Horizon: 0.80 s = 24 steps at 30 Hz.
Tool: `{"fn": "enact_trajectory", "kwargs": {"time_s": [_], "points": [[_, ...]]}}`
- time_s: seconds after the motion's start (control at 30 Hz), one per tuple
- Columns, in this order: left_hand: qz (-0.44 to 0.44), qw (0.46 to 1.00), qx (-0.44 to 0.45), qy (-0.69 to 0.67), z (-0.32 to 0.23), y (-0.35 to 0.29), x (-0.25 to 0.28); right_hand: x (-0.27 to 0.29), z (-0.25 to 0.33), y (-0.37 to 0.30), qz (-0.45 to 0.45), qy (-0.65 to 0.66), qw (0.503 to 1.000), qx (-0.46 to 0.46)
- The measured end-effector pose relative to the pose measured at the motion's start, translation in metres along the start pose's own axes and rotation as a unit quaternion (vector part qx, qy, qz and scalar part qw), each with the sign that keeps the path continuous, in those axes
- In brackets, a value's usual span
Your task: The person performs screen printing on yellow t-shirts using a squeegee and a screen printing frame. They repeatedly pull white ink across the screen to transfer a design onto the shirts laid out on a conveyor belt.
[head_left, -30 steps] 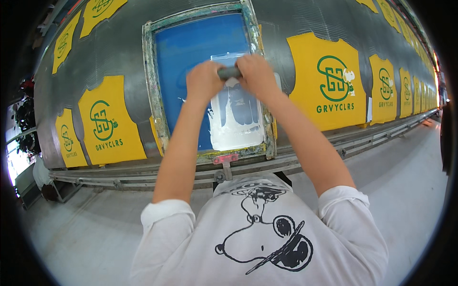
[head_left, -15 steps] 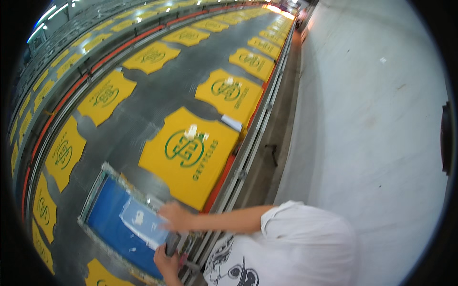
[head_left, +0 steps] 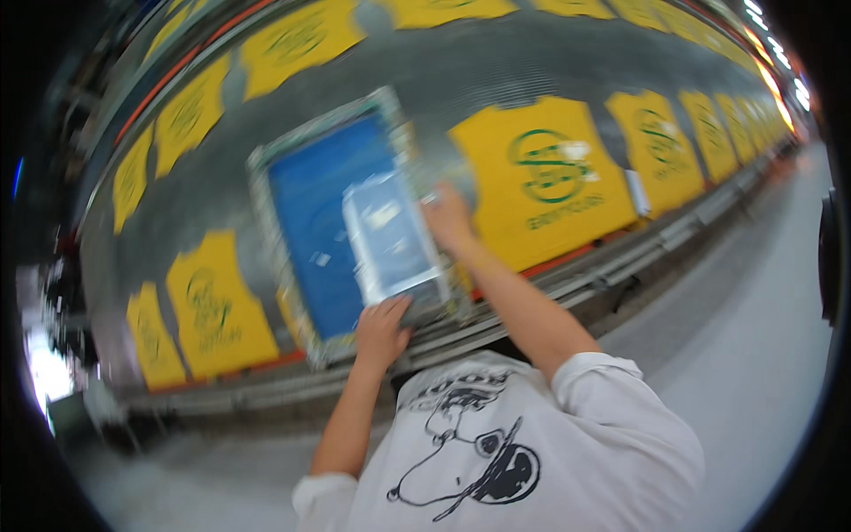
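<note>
A printing screen [head_left: 310, 199] with blue mesh and a pale, tape-covered frame lies tilted on the dark table. On its right part is a paler rectangular panel [head_left: 390, 235] with white spots and whitish edges. My left hand [head_left: 381, 330] is closed at the screen's near edge, its fingertips beside a dark grey piece [head_left: 417, 297]. My right hand [head_left: 448, 217], slightly blurred, is closed at the right edge of the frame; its fingertips are hard to make out. A yellow shirt panel [head_left: 487, 168] with a green print lies flat just right of the screen.
More yellow panels, such as one at the near left [head_left: 217, 306] and one further right [head_left: 656, 151], lie in rows along the long dark table [head_left: 425, 66]. A metal rail [head_left: 674, 232] runs along the near edge. Pale floor [head_left: 691, 346] lies beyond it.
The view has swung, so the table now runs across it and both forearms show. My right hand sits further up the frame's right edge; my left hand stays at the near edge.
</note>
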<state>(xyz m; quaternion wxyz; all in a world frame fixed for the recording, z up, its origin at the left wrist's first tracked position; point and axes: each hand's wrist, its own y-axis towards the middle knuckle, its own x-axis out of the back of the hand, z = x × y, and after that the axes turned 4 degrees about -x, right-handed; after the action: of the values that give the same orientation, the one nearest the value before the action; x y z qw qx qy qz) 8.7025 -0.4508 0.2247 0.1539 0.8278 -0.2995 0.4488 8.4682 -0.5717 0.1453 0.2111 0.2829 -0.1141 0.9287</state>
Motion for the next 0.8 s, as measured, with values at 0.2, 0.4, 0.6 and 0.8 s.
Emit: {"fn": "enact_trajectory", "kwargs": {"time_s": [0.2,0.4,0.6,0.8], "points": [[-0.008,1.000,-0.028,-0.004,0.046,0.067,0.038,0.006,0.025,-0.008,-0.012,-0.006,0.995,-0.095],[-0.005,0.999,-0.011,0.029,0.087,0.161,0.082,0.010,0.027,-0.012,-0.029,0.015,0.993,-0.112],[-0.050,0.998,0.010,0.033,0.084,0.169,0.082,0.017,0.020,-0.011,-0.061,0.042,0.996,-0.050],[-0.123,0.990,-0.040,0.059,0.029,0.039,0.002,0.020,0.023,-0.014,-0.058,0.075,0.995,-0.028]]}}
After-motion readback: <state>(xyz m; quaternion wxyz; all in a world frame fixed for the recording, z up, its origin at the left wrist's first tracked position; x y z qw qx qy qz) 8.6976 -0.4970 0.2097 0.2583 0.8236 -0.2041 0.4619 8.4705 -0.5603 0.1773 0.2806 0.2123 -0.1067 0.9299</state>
